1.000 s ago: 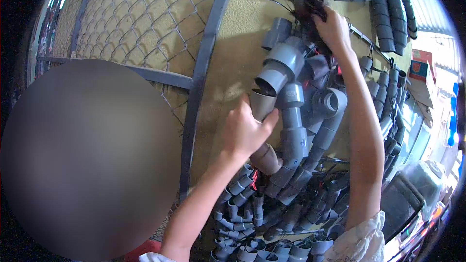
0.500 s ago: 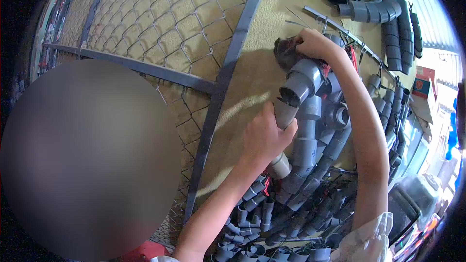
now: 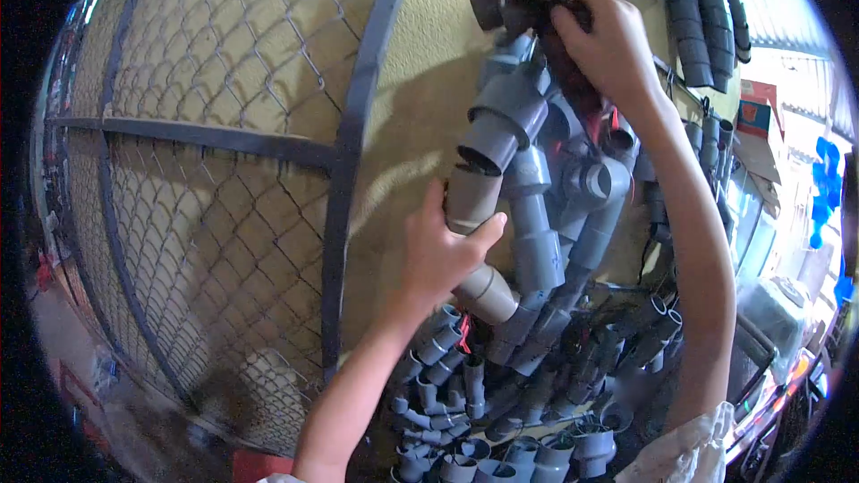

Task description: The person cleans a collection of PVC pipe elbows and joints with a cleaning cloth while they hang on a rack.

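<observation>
Clock positions are taken from the centre of view. Your left grip [image 3: 452,250], at the centre, is closed around tan pipe fittings [image 3: 474,197]; they stand tilted, protruding above and below your fingers. Your right grip [image 3: 613,45], between 1 and 2 o'clock, is pinched on a dark red cloth [image 3: 580,89], which is blurred. Larger grey fittings [image 3: 514,103] hang at 1 o'clock, one open mouth just above the tan upper end; you cannot confirm contact. Small grey fittings [image 3: 475,385] cluster at 6 o'clock. Behind is a yellow wall [image 3: 420,89], with wire mesh [image 3: 224,206] at 9 o'clock. Farther off, a red-topped carton [image 3: 761,116] sits between 2 and 3 o'clock.
</observation>
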### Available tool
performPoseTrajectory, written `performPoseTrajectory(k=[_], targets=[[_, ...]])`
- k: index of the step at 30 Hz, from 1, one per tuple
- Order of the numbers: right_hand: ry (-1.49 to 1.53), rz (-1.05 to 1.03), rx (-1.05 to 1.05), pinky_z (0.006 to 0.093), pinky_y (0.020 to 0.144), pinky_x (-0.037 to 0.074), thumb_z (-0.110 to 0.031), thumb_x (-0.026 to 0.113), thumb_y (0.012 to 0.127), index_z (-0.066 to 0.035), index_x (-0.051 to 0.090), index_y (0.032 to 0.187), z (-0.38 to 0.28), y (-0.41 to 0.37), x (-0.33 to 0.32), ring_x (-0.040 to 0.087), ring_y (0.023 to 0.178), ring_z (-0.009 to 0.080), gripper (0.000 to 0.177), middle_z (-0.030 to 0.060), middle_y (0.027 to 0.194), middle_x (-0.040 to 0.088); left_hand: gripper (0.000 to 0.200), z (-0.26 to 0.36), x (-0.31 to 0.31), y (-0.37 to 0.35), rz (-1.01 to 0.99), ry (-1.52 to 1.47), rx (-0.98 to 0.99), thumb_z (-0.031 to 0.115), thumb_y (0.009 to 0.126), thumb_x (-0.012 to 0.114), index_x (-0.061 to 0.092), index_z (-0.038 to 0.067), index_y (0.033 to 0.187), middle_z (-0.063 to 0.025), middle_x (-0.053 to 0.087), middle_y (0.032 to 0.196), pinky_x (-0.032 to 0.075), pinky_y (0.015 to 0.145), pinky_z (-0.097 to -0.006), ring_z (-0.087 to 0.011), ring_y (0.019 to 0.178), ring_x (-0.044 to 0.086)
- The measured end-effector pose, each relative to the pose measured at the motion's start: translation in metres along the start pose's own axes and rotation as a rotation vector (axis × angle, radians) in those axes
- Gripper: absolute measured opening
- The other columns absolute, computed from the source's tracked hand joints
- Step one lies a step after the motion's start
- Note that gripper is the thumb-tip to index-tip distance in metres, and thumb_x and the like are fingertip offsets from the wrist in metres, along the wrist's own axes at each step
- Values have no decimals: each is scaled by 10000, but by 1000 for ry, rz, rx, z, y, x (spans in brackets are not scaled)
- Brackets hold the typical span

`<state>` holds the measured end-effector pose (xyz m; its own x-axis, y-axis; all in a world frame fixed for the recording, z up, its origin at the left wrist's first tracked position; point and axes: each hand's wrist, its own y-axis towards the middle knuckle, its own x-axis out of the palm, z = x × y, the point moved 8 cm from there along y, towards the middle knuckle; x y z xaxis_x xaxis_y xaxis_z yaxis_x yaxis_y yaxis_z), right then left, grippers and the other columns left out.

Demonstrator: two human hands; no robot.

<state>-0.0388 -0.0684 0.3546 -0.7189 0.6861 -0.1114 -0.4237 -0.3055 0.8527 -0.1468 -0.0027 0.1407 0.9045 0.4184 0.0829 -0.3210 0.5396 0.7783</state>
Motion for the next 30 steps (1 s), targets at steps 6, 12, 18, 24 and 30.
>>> performPoseTrajectory(k=[6, 12, 18, 24, 30], targets=[[43, -406, -383, 338, 677, 402, -188, 580, 575, -47, 499, 730, -82, -124, 49, 452, 785, 224, 225, 78, 774, 462, 723, -33, 31, -25, -504, -379, -130, 307, 593, 751, 383, 19, 1144, -91, 448, 1110, 387, 837, -299, -182, 1006, 451], [268, -382, -578, 308, 664, 385, -201, 575, 559, -74, 506, 658, -100, -148, 47, 448, 773, 204, 175, 61, 765, 446, 654, -74, 40, -52, -342, -496, -156, 178, 610, 746, 393, 37, 1142, -69, 468, 1093, 389, 842, -300, -161, 993, 463], [415, -313, -325, 386, 756, 414, -78, 521, 577, -3, 490, 727, -56, -115, 63, 490, 841, 303, 171, 128, 786, 491, 554, -48, 43, -59, -175, -513, -63, 170, 607, 739, 452, 16, 1055, -42, 556, 880, 403, 799, -297, -146, 840, 531], [666, -495, -745, 394, 830, 417, -85, 527, 608, -12, 523, 737, -106, -164, 42, 544, 895, 286, 148, 134, 870, 563, 693, -40, 26, -61, 61, 311, 378, 276, 553, 745, 424, -16, 1093, -202, 478, 1015, 401, 802, -386, -351, 944, 484], [577, -399, -439, 397, 898, 376, 55, 482, 564, 27, 547, 859, -51, -134, 62, 483, 1020, 350, 304, 201, 1018, 533, 739, -1, 23, -63, 97, 417, 435, 191, 514, 758, 419, -2, 1142, -209, 500, 984, 421, 778, -377, -352, 922, 509]])
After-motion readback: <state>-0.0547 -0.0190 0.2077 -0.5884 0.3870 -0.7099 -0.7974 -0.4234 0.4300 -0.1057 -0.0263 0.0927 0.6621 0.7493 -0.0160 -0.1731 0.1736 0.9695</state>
